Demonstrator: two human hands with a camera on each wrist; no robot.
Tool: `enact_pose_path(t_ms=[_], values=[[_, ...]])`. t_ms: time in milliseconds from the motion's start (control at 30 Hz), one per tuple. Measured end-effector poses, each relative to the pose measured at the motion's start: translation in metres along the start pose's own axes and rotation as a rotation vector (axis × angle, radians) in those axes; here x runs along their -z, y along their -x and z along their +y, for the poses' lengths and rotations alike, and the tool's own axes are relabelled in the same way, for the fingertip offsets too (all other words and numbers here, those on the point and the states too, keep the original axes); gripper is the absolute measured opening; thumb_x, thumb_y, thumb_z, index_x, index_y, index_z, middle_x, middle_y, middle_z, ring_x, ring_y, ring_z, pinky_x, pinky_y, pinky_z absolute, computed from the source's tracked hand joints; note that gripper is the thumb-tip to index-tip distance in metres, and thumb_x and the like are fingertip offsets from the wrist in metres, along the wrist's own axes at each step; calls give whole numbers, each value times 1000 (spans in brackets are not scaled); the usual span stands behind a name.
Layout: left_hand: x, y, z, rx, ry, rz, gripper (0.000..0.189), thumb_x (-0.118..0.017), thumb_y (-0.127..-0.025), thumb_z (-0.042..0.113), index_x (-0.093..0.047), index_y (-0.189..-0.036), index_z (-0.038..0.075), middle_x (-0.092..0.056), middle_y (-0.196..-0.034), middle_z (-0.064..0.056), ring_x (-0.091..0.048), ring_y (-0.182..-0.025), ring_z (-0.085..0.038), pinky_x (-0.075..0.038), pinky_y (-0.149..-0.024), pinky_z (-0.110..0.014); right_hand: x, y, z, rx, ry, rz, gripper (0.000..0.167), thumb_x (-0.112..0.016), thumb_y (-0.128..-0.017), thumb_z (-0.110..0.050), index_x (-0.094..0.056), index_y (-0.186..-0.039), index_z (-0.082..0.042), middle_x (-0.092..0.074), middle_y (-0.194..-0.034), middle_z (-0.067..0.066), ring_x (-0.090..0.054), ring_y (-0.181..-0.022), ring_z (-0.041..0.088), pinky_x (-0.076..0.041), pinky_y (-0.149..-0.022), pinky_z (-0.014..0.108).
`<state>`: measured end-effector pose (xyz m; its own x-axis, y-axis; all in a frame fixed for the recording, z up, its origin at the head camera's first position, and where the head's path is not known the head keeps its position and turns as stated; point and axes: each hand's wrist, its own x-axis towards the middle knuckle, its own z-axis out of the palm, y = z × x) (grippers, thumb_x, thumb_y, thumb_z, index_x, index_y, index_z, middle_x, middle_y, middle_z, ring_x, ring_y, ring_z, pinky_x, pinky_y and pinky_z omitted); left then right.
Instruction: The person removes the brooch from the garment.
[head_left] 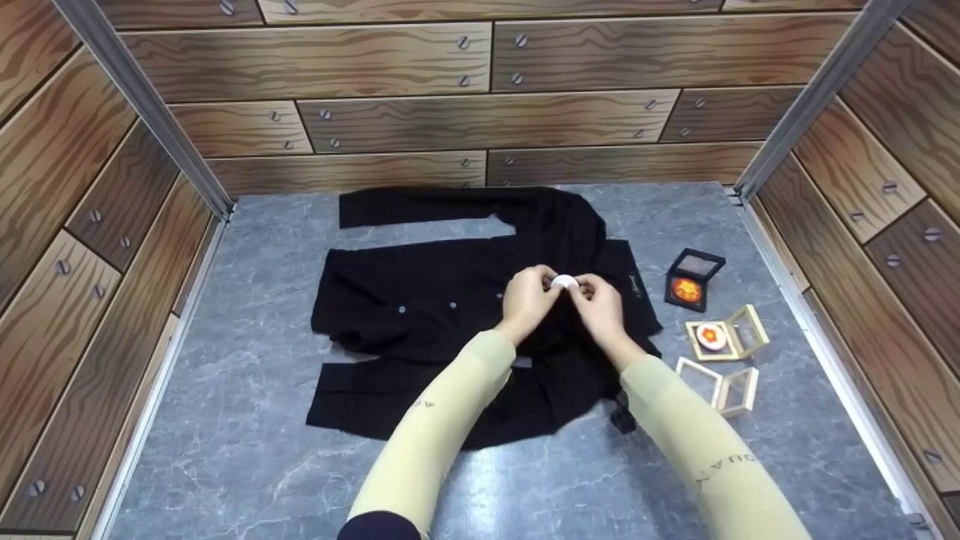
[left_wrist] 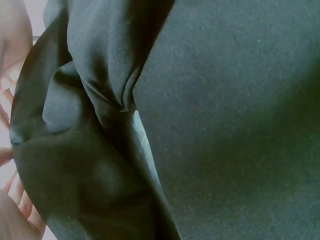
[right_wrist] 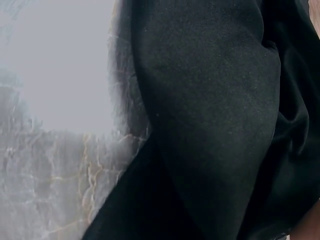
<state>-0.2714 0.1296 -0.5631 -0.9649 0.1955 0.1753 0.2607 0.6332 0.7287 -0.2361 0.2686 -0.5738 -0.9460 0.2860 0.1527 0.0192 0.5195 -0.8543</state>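
Note:
A black long-sleeved garment (head_left: 420, 281) with small buttons down its front lies spread on the grey marbled surface, sleeves pointing left. Over its right part, my left hand (head_left: 527, 301) and right hand (head_left: 602, 309) meet around a small white round piece (head_left: 565, 281). Thumb and fingertips of the left hand pinch its left side, while those of the right hand pinch its right side. Its kind I cannot tell. Black cloth (left_wrist: 225, 120) fills most of the left wrist view, with fingers at the left edge. Folds of the same cloth (right_wrist: 210, 100) dominate the right wrist view.
To the right stand an open black case (head_left: 686, 292) with an orange round piece, an open light-wood case (head_left: 712, 352) with a white and red flower piece, and a second open pale case (head_left: 739, 391). Wood-patterned walls (head_left: 390, 60) enclose the surface.

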Motion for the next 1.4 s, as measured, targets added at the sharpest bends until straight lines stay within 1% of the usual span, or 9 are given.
enact_pose_path(t_ms=[267,467,667,867,967,1133,1233,1400], values=[[0,1,-2,-26,-3,-3,12,-78,-93,17,-81,-103,10,-81,-93,-3,-76,-88,-19,-59,-81,-31,-3,2,-1,12,31,37,16,-74,-94,-7,-75,-100,7,-74,-88,16,-54,-73,-2,-43,-69,9],[0,1,-3,-34,-20,11,12,-79,-91,16,-81,-101,11,-81,-92,-3,-75,-86,-19,-59,-79,-31,-4,2,-5,-26,51,45,17,-75,-92,-10,-75,-99,6,-75,-88,16,-53,-71,-2,-42,-69,10],[-1,2,-3,-40,-39,18,12,-79,-90,15,-80,-101,10,-81,-92,-3,-75,-86,-20,-59,-79,-32,-6,2,-4,-45,34,43,17,-76,-91,-9,-75,-97,7,-74,-84,13,-51,-68,-5,-42,-68,9],[-3,4,-3,-27,-75,25,12,-79,-90,17,-80,-101,12,-79,-93,-2,-74,-86,-19,-59,-78,-31,-5,2,-4,-51,58,37,18,-75,-91,-10,-74,-96,8,-75,-88,19,-56,-73,2,-44,-71,12],[-4,4,-3,-34,-86,31,12,-80,-90,17,-80,-100,13,-79,-93,-2,-74,-87,-19,-59,-78,-32,-4,2,-5,-57,71,34,18,-75,-91,-10,-74,-96,7,-76,-91,21,-58,-75,3,-45,-73,14],[-4,4,-4,-41,-74,36,13,-81,-89,17,-80,-101,12,-79,-93,-2,-75,-86,-18,-59,-79,-30,-5,2,-6,-55,83,30,16,-74,-91,-8,-74,-97,7,-76,-90,20,-55,-73,0,-44,-72,14],[-4,5,-4,-29,-62,30,13,-82,-89,17,-80,-101,11,-80,-94,-2,-75,-87,-18,-59,-79,-30,-7,2,-5,-45,81,24,16,-72,-91,-7,-74,-97,8,-75,-90,21,-54,-72,-1,-44,-71,14],[-4,5,-5,-16,-45,15,14,-82,-89,16,-80,-102,11,-81,-96,-2,-75,-89,-18,-59,-81,-31,-7,1,-5,-56,64,1,17,-72,-91,-5,-73,-100,8,-75,-92,21,-54,-72,0,-43,-69,11]])
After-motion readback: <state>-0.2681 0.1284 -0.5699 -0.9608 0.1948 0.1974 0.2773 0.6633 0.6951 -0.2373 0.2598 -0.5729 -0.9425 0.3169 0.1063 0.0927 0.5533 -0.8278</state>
